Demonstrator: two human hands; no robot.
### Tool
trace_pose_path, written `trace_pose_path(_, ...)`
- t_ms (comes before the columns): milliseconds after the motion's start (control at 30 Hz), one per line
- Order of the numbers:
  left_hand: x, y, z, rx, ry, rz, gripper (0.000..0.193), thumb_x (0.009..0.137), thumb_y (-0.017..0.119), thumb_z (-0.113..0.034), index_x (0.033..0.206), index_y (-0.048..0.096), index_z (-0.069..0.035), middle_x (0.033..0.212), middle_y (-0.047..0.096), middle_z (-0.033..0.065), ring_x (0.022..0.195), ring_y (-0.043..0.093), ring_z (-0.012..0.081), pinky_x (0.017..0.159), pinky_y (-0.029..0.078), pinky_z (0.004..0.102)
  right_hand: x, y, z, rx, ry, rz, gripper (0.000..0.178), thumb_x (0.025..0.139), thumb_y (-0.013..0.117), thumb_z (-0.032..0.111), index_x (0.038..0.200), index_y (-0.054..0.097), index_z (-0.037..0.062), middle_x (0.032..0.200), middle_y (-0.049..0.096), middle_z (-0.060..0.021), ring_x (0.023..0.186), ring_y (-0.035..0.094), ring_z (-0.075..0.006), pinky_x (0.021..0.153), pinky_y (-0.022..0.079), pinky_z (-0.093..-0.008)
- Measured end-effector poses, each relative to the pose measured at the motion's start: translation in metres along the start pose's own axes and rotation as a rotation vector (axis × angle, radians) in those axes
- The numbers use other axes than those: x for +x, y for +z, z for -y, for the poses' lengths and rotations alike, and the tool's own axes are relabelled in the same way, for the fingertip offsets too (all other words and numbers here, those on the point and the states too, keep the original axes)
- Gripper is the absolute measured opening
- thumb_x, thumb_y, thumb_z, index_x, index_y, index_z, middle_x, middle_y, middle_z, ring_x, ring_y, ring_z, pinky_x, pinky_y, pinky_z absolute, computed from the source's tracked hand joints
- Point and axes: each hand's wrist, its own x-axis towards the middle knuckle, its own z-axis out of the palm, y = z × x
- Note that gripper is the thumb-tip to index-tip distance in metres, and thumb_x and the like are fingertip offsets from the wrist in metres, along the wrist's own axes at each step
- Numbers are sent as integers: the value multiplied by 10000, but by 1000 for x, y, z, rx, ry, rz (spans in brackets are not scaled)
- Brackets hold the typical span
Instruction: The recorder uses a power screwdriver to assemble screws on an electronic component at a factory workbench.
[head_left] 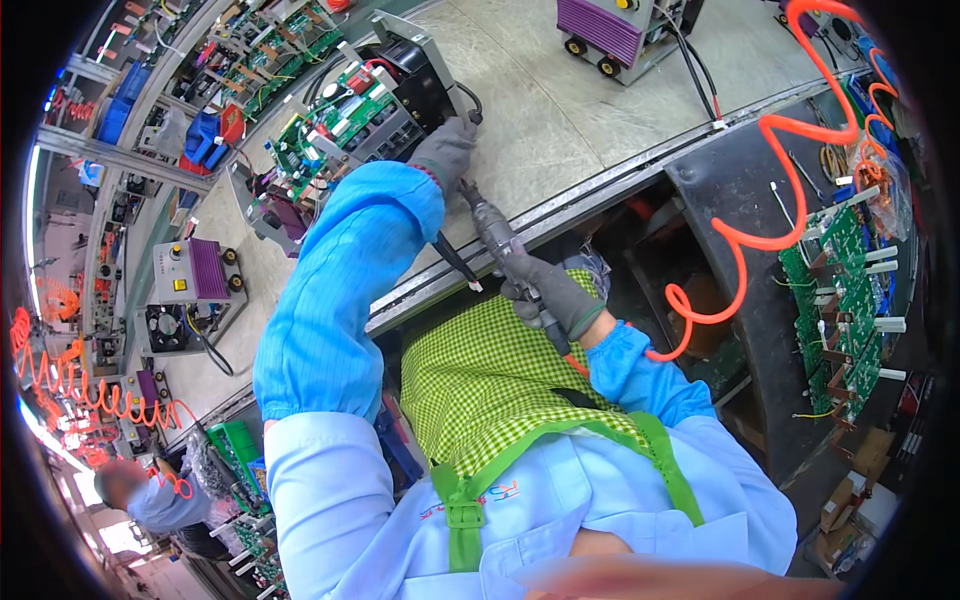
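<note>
Grey-gloved, the left hand [446, 150] curls at the right end of an opened machine [358, 118] on a workbench [560, 130], probably to steady it; whether its fingers pinch anything cannot be told. Apart from it, the right hand [555, 292] is wrapped around a power tool [497, 232], whose tip points up just beside the left glove, a hold that likely makes aiming easier. An orange hose [770, 242] trails away, coiled presumably for slack. The machine lies beyond the tool, near the left hand and well apart from the right.
</note>
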Motion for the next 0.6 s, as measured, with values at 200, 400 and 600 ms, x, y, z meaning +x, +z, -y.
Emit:
trace_pose_path(200, -47, -40, -29, 402, 306, -146, 280, 798, 523, -75, 1064, 606, -44, 1061, 583, 89, 1006, 537, 284, 815, 465, 379, 0, 3, 3, 58, -17, 23, 436, 912, 567, 511, 952, 523, 79, 694, 468, 15, 455, 401, -60, 384, 321, -235)
trace_pose_path(400, -97, -24, -27, 87, -83, -295, 350, 817, 597, -175, 1154, 589, -82, 1119, 617, 144, 1044, 565, 348, 855, 484, 444, 4, -5, -3, 75, -15, 78, 400, 907, 570, 469, 1008, 510, 87, 716, 475, 15, 470, 430, -47, 376, 358, -218)
trace_pose_path(600, -71, 1, -33, -22, -398, -99, 654, 771, 647, -293, 1313, 442, 9, 1138, 624, 248, 971, 628, 427, 827, 506, 497, 7, -6, -13, 106, -64, 122, 544, 855, 589, 574, 1046, 515, 70, 770, 475, -14, 524, 485, -71, 415, 444, -235)
